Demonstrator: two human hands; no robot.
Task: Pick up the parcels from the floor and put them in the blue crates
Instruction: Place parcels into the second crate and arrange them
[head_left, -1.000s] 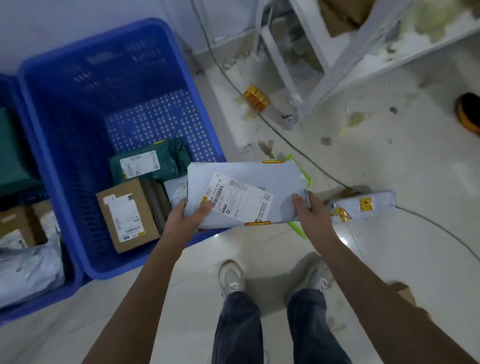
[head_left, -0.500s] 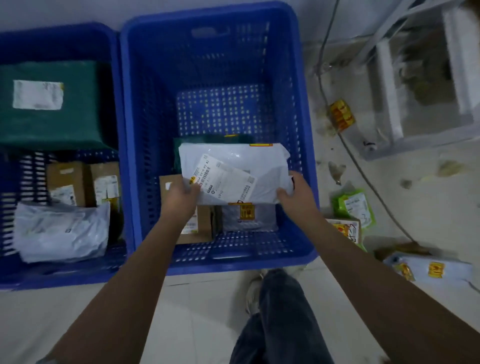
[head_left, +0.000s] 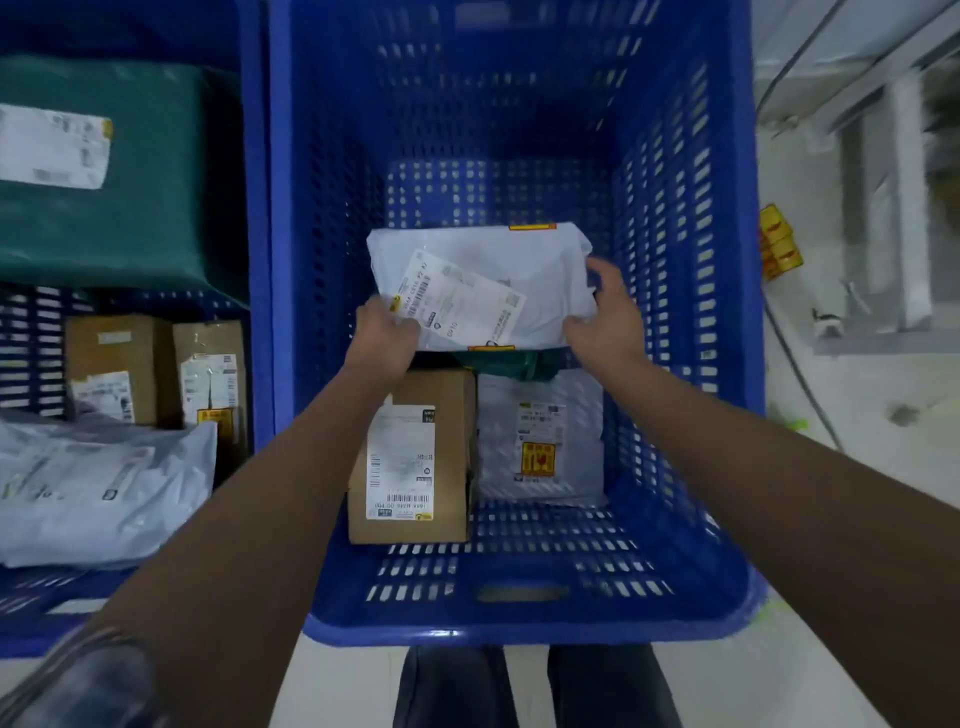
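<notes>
A white poly mailer parcel (head_left: 540, 270) with a shipping label is deep inside the right blue crate (head_left: 691, 519). My left hand (head_left: 382, 338) grips its near left corner. My right hand (head_left: 605, 312) holds its right edge with the fingers loosening. Below the mailer lie a dark green parcel (head_left: 498, 361), a brown cardboard box (head_left: 431, 384) and a grey bag parcel (head_left: 540, 441) on the crate's floor.
A second blue crate (head_left: 254, 208) stands at the left with a large green parcel (head_left: 145, 182), two brown boxes (head_left: 119, 353) and a white bag (head_left: 104, 483). A white metal frame (head_left: 904, 208), a cable and a yellow packet (head_left: 779, 244) are on the floor at the right.
Both hands carried the white mailer from above the floor, over the crate's rim and down into the right crate. My view swung left and leaned over the crate.
</notes>
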